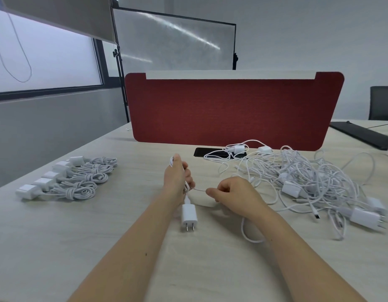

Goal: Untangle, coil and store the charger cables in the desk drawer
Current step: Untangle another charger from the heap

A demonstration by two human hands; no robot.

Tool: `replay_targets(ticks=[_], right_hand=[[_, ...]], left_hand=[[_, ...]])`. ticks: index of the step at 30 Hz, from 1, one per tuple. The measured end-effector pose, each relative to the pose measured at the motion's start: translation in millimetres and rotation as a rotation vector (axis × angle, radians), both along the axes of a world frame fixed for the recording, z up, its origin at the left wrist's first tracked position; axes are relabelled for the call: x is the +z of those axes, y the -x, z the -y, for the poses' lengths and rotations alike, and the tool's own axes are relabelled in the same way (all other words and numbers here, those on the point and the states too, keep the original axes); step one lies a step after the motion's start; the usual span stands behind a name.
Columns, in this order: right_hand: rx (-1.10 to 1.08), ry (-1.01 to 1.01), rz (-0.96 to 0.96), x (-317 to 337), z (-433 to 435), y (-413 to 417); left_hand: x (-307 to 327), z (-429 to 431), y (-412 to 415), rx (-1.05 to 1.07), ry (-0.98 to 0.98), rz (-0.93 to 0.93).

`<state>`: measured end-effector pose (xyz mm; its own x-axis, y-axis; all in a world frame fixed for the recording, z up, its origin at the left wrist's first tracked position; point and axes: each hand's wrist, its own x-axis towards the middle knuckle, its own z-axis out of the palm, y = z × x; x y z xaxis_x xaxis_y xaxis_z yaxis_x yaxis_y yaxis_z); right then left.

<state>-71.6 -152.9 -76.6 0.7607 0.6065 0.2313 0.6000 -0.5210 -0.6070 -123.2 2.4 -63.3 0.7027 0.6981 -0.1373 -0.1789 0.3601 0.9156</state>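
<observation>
My left hand (177, 177) grips a white charger cable (248, 233) looped round it, and the cable's white plug adapter (189, 216) hangs just below the hand with its prongs toward me. My right hand (231, 191) pinches the same cable a short way to the right, so a taut stretch runs between the two hands. The rest of that cable trails under my right forearm. A big tangle of white cables and adapters (308, 182) lies on the desk (101, 236) at the right. Several coiled chargers (66, 179) lie in a row at the left.
A red fabric divider (232, 110) stands across the back of the desk. A black phone (212, 152) lies flat in front of it, partly under cables. A dark laptop (363, 134) and a chair (382, 103) are at the far right. No drawer is in view.
</observation>
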Motion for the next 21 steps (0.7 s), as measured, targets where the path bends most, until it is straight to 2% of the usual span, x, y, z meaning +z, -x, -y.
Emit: replay_targets(ticks=[3,7,12,14,18,21], right_hand=[[-0.01,0.042,-0.003,2,0,0],[0.026,-0.102,-0.116,3,2,-4],[0.153,-0.206,-0.018,3,1,-2],[0.151,-0.269,0.05,3,0,-2],[0.128,-0.392,0.089,4,5,-3],[0.173,-0.343,0.031,0,6,-4]], left_hand=[[-1,-1,0,0.062,-0.334,-0.115],[-2,-3,1,-0.001,-0.42,-0.202],[-4,6,5,-0.326,-0.566,-0.447],[0,11,10,-0.487,-0.558,-0.443],[9,16,19,-0.851,-0.415,-0.447],[8,11,19,-0.906,-0.468,-0.369]])
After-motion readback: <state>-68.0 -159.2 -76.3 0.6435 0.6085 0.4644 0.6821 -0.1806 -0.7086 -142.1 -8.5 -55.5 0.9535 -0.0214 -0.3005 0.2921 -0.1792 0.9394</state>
